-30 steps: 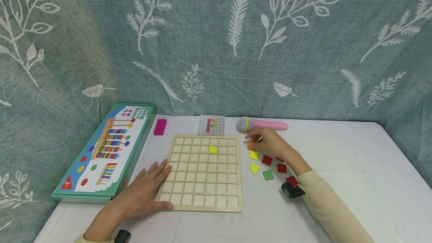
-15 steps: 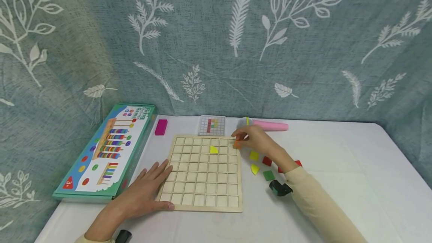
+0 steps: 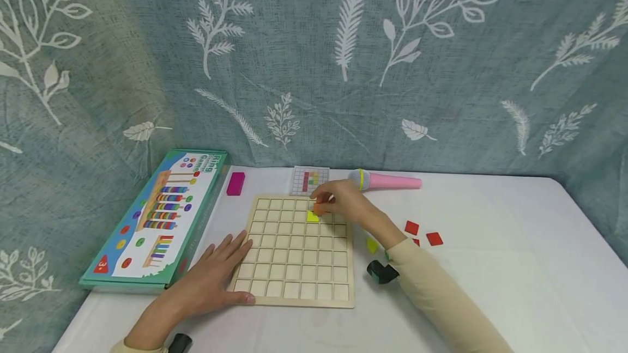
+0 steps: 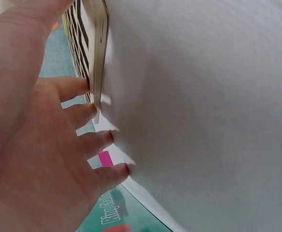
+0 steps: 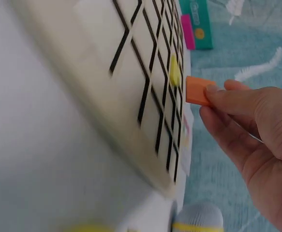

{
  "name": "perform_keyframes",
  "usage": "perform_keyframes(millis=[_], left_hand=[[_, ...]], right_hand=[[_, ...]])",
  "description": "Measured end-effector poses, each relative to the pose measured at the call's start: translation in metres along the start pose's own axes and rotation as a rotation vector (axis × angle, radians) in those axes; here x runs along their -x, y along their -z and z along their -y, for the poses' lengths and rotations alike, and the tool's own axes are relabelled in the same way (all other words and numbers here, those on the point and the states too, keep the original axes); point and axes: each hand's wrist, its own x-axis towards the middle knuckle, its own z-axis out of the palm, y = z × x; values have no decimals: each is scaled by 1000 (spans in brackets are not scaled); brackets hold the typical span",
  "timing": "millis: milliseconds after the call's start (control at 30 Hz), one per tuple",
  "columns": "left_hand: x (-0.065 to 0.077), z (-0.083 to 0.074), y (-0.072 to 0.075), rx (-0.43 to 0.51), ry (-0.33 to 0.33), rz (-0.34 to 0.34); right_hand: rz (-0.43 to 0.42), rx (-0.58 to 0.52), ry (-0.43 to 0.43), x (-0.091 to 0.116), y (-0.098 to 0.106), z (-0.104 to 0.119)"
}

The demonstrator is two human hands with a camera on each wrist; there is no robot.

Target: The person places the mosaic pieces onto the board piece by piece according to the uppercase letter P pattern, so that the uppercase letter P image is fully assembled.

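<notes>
My right hand [image 3: 345, 200] pinches an orange square tile [image 5: 199, 90] between thumb and fingers, close over the upper rows of the wooden grid board [image 3: 287, 274]. Just left of that tile, a yellow piece with one rounded corner [image 3: 312, 217] lies in a cell of the board. My left hand [image 3: 211, 274] rests at the board's left edge, its fingers spread; in the left wrist view the fingers [image 4: 78, 116] reach the board's side and the white tabletop beside it.
Several red tiles [image 3: 411, 227] and a yellow piece [image 3: 372, 245] lie right of the board, partly behind my right forearm. A pattern card [image 3: 300, 181], a pink toy microphone [image 3: 394, 181] and a magenta block [image 3: 235, 184] lie along the back. A green game box [image 3: 157, 217] stands left.
My right hand has carried the orange tile leftward from beside the loose pieces to over the board's upper rows, near the yellow piece. The left hand stays in place.
</notes>
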Motion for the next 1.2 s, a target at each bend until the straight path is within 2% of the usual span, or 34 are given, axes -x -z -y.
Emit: perform_keyframes(millis=[200, 400, 567, 700, 1200], left_hand=[[0, -1, 1, 4, 4, 5], [-1, -4, 1, -4, 3, 17], [-2, -3, 2, -8, 3, 19], [-1, -3, 2, 0, 10, 22], [0, -1, 0, -1, 14, 6]], right_hand=[[12, -61, 48, -13, -14, 8], [-12, -80, 40, -18, -26, 8], [-41, -65, -6, -16, -32, 8], [-22, -51, -34, -15, -35, 8], [11, 1, -38, -15, -37, 11]])
